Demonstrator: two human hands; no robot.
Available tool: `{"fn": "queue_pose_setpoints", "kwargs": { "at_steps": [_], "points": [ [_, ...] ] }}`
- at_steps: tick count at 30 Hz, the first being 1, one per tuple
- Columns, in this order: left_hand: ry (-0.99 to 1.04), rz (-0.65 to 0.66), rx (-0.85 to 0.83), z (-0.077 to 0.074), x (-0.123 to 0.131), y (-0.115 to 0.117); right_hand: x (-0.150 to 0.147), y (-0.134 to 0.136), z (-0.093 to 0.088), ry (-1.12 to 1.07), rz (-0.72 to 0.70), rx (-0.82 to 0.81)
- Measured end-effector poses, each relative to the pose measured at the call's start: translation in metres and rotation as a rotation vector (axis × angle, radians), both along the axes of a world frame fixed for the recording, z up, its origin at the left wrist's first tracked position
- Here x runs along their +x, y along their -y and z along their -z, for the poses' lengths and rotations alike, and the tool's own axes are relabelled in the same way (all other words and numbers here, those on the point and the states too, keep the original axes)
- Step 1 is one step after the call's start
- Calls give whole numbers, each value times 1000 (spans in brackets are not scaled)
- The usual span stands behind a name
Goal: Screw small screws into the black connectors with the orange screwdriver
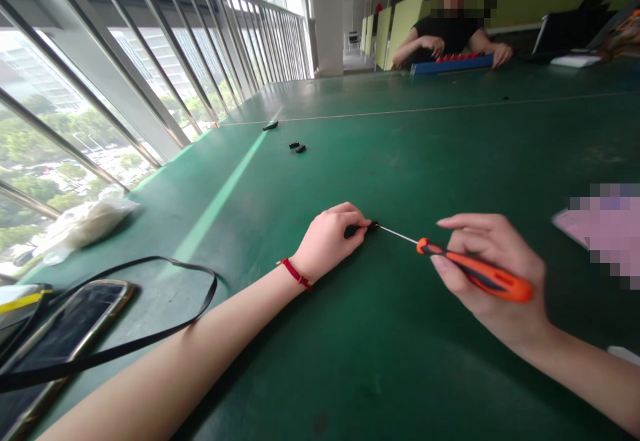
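My left hand [330, 242] pinches a small black plastic part [357, 230] between its fingertips, just above the green mat [400, 161]. My right hand [493, 274] grips an orange-and-black screwdriver [475, 272] by the handle. Its thin steel shaft [397, 234] runs left, and the tip meets the black part at its end near my left fingers. Much of the part is hidden by those fingers. Farther up the mat lie several similar small black parts [297, 148], well beyond both hands.
A phone [65, 334] and a black strap [150, 317] lie at lower left, with a white plastic bag [85, 225] beyond them. Blurred pink sheet [605, 231] sits at right. Across the table, a seated person [450, 34] has hands near a blue-and-red object [453, 64]. Tall windows run along the left.
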State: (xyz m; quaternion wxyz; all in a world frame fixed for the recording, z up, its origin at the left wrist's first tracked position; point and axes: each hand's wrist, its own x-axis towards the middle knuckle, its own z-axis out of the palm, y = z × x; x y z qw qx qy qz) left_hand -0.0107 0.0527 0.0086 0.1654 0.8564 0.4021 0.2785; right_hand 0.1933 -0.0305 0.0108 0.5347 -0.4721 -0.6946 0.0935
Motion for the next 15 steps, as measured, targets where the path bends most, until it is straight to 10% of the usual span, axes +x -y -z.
{"fn": "queue_pose_setpoints", "kwargs": {
  "at_steps": [15],
  "points": [
    [10,0,-1,-1,1,1,-2,5,-1,35,-16,4]
  ]
}}
